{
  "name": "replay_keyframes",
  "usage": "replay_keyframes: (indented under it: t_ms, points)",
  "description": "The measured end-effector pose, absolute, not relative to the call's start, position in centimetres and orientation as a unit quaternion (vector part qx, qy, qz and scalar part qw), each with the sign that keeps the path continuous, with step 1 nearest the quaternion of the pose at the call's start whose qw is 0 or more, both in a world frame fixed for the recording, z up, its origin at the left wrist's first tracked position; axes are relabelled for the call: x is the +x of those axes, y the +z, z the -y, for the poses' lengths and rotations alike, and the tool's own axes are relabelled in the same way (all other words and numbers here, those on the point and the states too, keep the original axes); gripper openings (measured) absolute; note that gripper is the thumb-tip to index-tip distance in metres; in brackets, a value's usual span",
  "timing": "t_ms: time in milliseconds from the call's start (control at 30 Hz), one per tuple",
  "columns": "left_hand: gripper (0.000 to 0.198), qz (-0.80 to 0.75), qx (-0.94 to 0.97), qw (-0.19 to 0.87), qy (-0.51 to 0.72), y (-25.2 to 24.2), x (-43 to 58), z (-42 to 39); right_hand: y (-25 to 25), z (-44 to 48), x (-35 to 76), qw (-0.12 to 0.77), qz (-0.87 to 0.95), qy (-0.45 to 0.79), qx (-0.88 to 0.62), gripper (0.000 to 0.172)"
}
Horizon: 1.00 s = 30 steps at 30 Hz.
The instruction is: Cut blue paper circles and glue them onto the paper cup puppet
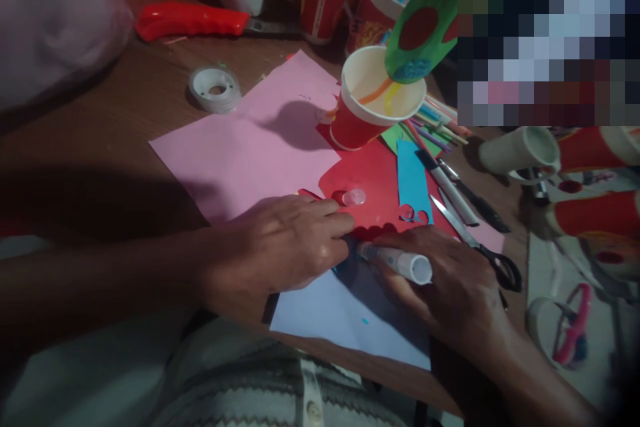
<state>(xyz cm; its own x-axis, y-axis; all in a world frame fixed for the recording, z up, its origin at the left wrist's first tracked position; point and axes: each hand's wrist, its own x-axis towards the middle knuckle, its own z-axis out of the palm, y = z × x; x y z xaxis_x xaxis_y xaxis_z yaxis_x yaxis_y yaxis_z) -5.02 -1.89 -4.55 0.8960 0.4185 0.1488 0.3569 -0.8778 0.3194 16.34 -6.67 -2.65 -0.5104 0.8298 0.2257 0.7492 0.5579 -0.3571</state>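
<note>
A white marker is gripped in my right hand, its narrow end pointing left toward my other hand. My left hand rests with curled fingers over the near edge of the red paper; what lies under its fingertips is too dark to make out. Below both hands lies a pale blue-white sheet with a small blue spot. A small clear pinkish disc sits on the red paper just beyond my left fingers. To its right is a blue paper strip with curled cut edges.
Pink paper spreads at the left, beside a tape roll and a red-handled cutter. A red-and-white cup holds a green paper piece. Black scissors and pens lie right; more cups stand behind.
</note>
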Motion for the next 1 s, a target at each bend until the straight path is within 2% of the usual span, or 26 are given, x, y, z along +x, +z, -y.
replay_keyframes:
  t_ms: [267, 700, 1000]
  points:
    - [0.021, -0.204, 0.963, 0.129, 0.117, -4.59, -5.05, 1.91, -2.39, 6.62, 16.34, 0.155, 0.877, 0.119, -0.439, 0.009]
    - [0.022, -0.198, 0.966, 0.125, 0.109, -4.57, -5.01, 1.89, -2.44, 7.16, 16.70, 0.157, 0.856, 0.108, -0.481, 0.007]
    - [0.021, -0.202, 0.964, 0.123, 0.120, -4.65, -4.92, 1.88, -2.61, 6.59, 16.31, 0.185, 0.869, 0.109, -0.446, 0.008]
